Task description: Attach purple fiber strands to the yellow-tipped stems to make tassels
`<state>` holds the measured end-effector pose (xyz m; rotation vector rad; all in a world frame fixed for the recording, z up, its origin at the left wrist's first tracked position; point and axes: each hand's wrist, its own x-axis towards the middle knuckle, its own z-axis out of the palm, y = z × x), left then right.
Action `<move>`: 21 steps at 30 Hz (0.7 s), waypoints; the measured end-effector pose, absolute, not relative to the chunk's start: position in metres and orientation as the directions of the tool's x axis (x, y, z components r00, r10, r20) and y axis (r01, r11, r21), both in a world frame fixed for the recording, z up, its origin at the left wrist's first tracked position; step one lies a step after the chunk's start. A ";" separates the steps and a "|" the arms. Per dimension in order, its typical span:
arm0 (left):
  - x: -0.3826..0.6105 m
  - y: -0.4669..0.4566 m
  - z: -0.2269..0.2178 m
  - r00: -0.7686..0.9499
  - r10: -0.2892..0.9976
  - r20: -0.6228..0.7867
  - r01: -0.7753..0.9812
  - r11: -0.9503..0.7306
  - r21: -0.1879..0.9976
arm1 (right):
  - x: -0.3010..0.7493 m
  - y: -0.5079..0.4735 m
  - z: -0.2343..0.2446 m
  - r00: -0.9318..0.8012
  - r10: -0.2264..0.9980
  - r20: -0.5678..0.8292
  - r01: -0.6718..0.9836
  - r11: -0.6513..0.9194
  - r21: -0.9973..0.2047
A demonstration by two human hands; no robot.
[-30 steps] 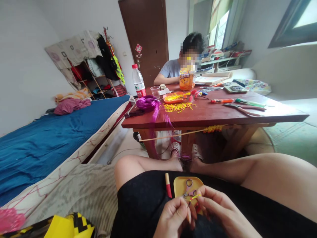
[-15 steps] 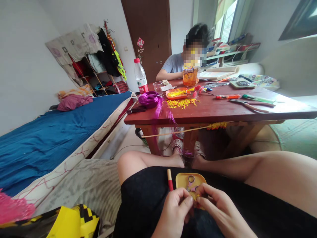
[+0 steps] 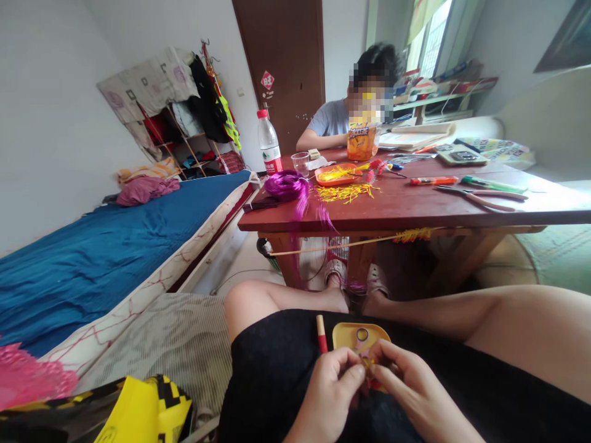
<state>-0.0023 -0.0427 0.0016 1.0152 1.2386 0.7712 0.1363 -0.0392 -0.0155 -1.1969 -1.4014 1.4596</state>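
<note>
Over my lap, my left hand (image 3: 333,387) and my right hand (image 3: 406,383) meet with their fingertips pinched together. Between them is a small yellow piece (image 3: 368,363), mostly covered by the fingers; its exact kind is too small to make out. Just beyond the fingertips, a yellow tray (image 3: 340,335) rests on the black cloth (image 3: 272,369) over my thighs. In it lie small scissors (image 3: 362,335), partly hidden behind my hands. A short stick, red at one end and tan at the other (image 3: 322,335), lies left of the tray.
A wooden table (image 3: 388,206) stands ahead, holding purple strands (image 3: 286,184), yellow pieces (image 3: 346,193), an orange dish (image 3: 339,178), pliers (image 3: 480,195) and a bottle (image 3: 270,147). A person (image 3: 330,123) sits behind it. A bed (image 3: 115,246) is at left.
The whole view has shifted slightly, so things appear a little further right. My fingers have moved slightly around the yellow piece, and both hands stay together.
</note>
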 end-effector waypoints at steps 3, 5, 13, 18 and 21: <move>-0.001 -0.042 0.000 0.168 0.911 -0.376 0.054 0.372 0.927 | 0.134 -0.040 -0.015 -0.236 0.968 -0.080 0.228 -0.024 -0.973; 0.001 -0.043 -0.001 0.136 0.921 -0.365 0.020 0.366 0.930 | 0.132 -0.040 -0.012 -0.218 0.974 -0.054 0.329 0.021 -0.944; -0.019 -0.018 -0.012 -0.038 0.914 -0.404 -0.304 0.374 0.876 | 0.135 -0.039 -0.018 -0.213 0.977 0.022 0.455 0.119 -0.883; -0.071 0.056 -0.001 -0.246 0.883 -0.400 -0.418 0.275 0.866 | 0.141 -0.042 -0.033 -0.272 0.962 -0.014 0.453 0.116 -0.884; -0.092 0.092 0.011 -0.317 0.865 -0.390 -0.456 0.221 0.862 | 0.139 -0.043 -0.038 -0.320 0.948 -0.001 0.446 0.149 -0.882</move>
